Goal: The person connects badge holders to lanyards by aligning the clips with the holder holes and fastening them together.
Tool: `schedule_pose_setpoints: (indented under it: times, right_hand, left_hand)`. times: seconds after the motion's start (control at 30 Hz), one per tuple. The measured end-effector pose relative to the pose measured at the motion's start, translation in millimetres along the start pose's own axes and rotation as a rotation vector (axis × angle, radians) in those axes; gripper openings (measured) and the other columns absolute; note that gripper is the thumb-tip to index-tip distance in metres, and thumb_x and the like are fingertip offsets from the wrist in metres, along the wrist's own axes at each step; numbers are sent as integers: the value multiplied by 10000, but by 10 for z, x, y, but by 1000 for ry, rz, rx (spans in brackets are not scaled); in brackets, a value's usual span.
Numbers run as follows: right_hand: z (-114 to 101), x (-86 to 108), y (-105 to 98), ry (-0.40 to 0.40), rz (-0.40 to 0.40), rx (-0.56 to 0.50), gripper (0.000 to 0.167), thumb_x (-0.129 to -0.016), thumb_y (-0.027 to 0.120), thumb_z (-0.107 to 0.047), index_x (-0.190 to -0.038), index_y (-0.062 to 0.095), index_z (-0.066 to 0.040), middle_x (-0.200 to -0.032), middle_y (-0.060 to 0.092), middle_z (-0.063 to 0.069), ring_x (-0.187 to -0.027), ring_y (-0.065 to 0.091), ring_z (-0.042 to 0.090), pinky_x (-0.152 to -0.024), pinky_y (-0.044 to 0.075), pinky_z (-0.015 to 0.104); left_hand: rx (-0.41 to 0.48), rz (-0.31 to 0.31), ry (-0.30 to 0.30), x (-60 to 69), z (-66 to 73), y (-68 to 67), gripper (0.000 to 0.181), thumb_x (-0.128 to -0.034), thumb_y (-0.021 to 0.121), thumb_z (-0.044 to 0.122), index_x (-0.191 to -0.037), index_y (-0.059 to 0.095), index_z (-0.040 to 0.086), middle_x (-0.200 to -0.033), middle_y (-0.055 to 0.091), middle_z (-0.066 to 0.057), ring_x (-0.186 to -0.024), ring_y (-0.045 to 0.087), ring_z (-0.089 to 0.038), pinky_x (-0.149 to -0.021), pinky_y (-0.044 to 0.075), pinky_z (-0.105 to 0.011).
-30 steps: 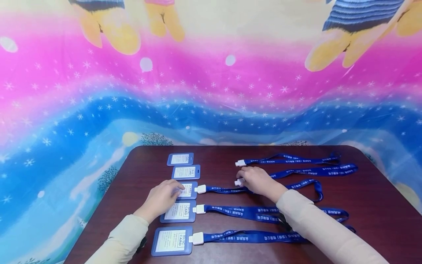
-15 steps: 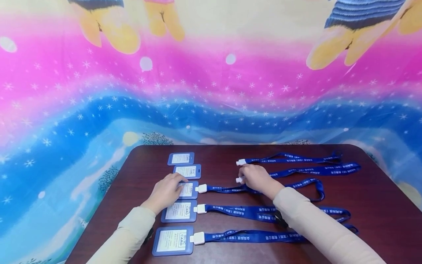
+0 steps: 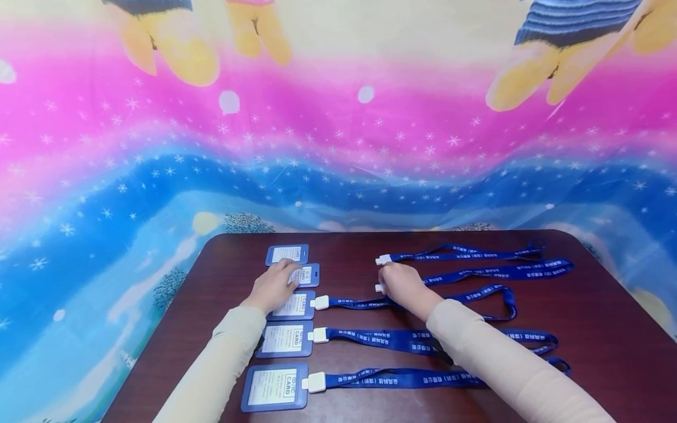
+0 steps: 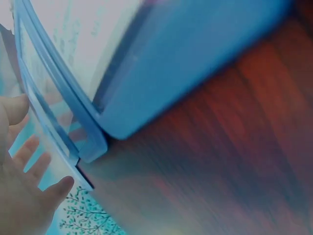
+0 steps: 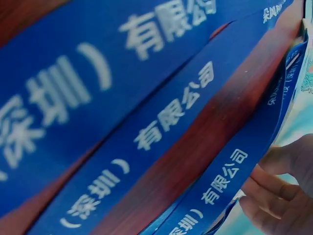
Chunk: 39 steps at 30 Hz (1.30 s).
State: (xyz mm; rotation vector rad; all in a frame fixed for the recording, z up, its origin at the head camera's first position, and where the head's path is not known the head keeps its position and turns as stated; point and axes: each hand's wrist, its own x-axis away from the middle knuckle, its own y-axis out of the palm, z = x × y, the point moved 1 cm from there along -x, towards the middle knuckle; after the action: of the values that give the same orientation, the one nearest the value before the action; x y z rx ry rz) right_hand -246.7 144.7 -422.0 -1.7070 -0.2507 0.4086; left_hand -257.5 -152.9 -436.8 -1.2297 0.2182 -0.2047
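My left hand (image 3: 272, 285) has its fingers over the second badge holder from the back (image 3: 309, 275), a blue frame with a white card. In the left wrist view its thumb and fingers (image 4: 32, 156) are spread apart beside the row of holders. Whether they touch the holder I cannot tell. My right hand (image 3: 404, 288) pinches the second lanyard from the back (image 3: 492, 274), a blue strap with white print, near its white plastic clip (image 3: 378, 288). Most of that clip is hidden by the fingers.
Three badge holders nearer me, such as the front one (image 3: 275, 386), lie joined by white clips (image 3: 317, 382) to blue lanyards (image 3: 402, 378). At the back are a loose holder (image 3: 287, 254) and a lanyard (image 3: 465, 254). A printed cloth (image 3: 338, 147) hangs behind the table (image 3: 349, 247).
My left hand has moved away from me, from the third badge holder to the second from the back. The right hand stays at the second lanyard's clip, with its forearm shifted slightly left.
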Motion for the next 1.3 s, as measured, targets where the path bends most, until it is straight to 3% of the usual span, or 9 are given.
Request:
schedule_pose_setpoints:
  times: [0.17,0.4,0.6,0.87,1.13,1.3]
  right_hand:
    - [-1,-43,-19,60,-35,-55,78,-802,794,-32,-787,727,-70,-811,673,62,-690,601,169,-661,565,370]
    - [-3,-55,-29,87,-60,-68,126,-779,787,-6,-729,699,-81,-756,659,48,-639,559,172,-620,526,351]
    - [-12,-39,-25,78,-50,-79,88,-795,779,-10,-776,719,-72,-802,678,49,-670,582,159,-649,553,361]
    - [-16,-25,-33,76,-32,-77,84,-801,758,7,-776,714,-59,-794,671,51,-676,587,162,-651,554,361]
    - [-62,-39,-53,-24,-14,-26,86,-811,739,11,-760,711,-53,-763,660,54,-623,541,152,-633,541,350]
    - [-64,-36,-76,-56,-31,38,89,-822,760,-29,-759,710,-68,-746,660,51,-613,557,169,-628,556,377]
  left_hand:
    - [34,-20,-70,-84,35,36,465,-999,601,247,-1447,511,167,-1528,368,-105,-1411,334,-332,-1077,349,-584]
    - [34,-53,-114,-121,77,83,462,-1011,580,261,-1456,503,163,-1456,394,-116,-1336,395,-309,-1030,403,-556]
    - [18,-47,-109,-124,106,84,462,-996,610,256,-1433,525,130,-1449,404,-115,-1338,395,-304,-1020,415,-550]
    - [-67,-47,-23,-176,166,60,458,-951,685,256,-1360,589,73,-1366,506,-136,-1261,485,-310,-965,475,-525]
    - [-100,-53,-65,-228,159,15,464,-905,740,281,-1322,634,106,-1365,539,-116,-1263,506,-317,-956,475,-546]
    - [-93,-73,-56,-240,217,-11,466,-872,775,262,-1286,657,84,-1395,533,-140,-1271,512,-344,-967,466,-555]
